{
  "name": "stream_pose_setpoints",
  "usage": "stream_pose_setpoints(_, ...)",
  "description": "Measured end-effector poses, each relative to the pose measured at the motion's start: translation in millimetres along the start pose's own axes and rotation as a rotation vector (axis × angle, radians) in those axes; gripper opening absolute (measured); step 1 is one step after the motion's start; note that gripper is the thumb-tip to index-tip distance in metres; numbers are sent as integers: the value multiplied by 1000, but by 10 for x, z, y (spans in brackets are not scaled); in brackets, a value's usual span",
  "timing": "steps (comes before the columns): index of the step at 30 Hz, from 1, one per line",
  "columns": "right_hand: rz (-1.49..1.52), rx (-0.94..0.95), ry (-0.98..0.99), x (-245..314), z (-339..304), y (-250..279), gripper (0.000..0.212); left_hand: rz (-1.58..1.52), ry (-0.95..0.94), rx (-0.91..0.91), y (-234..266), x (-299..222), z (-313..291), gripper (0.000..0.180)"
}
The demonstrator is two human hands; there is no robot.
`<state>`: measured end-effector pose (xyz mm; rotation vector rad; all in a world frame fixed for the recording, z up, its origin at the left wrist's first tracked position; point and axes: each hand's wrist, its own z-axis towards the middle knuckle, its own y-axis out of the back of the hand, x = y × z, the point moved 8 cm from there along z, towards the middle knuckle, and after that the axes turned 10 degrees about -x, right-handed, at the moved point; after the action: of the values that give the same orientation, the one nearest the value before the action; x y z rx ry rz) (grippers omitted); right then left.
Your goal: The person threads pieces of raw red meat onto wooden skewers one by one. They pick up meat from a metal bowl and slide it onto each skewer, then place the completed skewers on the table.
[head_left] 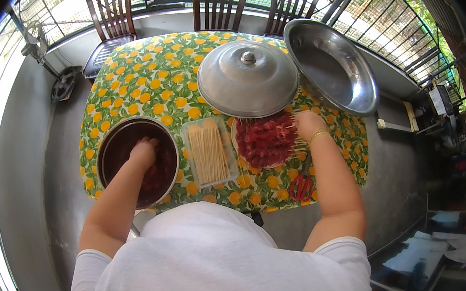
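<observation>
L hand (144, 151) is down in a round pot (103, 156), dark inside w/ a pale rim; reddish meat (155, 178) lies under & beside its fingers, which look curled, but can't tell if they grip any. R hand (308, 126) is at the far right edge of the plate (234, 141), fingers bent by the stick ends; can't tell if it's gripping one. On the plate, just left of R hand, skewers (262, 141) lie heaped: moist, deep red, lumpy meat, w/ thin pale ends poking out right. Btwn the hands, nearer L, a clear rectangular plastic box (231, 163) holds straight, slim wooden sticks (207, 153), laid roughly parallel. Beyond the plate, btwn the hands, sits a domed, dull-metal lid (246, 83) w/ a knob; beyond R hand, a wide, shiny metal basin (335, 71). Red-handled scissors (301, 189) lie nearer the body than R hand, on a fruit-print cloth (147, 85).
</observation>
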<state>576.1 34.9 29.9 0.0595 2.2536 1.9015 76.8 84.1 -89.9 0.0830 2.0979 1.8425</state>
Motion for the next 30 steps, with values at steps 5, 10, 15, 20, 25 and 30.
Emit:
stream_pose_setpoints(5,61,-45,-63,32,-113,-38,20,234,105,198,-186,110,-6,37)
stream_pose_setpoints(10,200,-241,-85,8,-334,65,20,264,22,319,-209,47,-66,35)
stream_pose_setpoints(15,292,-247,-147,-3,-443,22,22,-79,45,225,-26,36,-113,34)
stream_pose_setpoints(20,184,-281,-182,70,-530,72,29,69,214,12,243,290,-85,52)
stream_pose_setpoints(25,370,-614,86,947,-668,295,18,43,273,221,-102,668,-99,66)
stream_pose_setpoints(30,388,142,168,2445,-641,-776,22,-409,247,360,-383,427,-110,48)
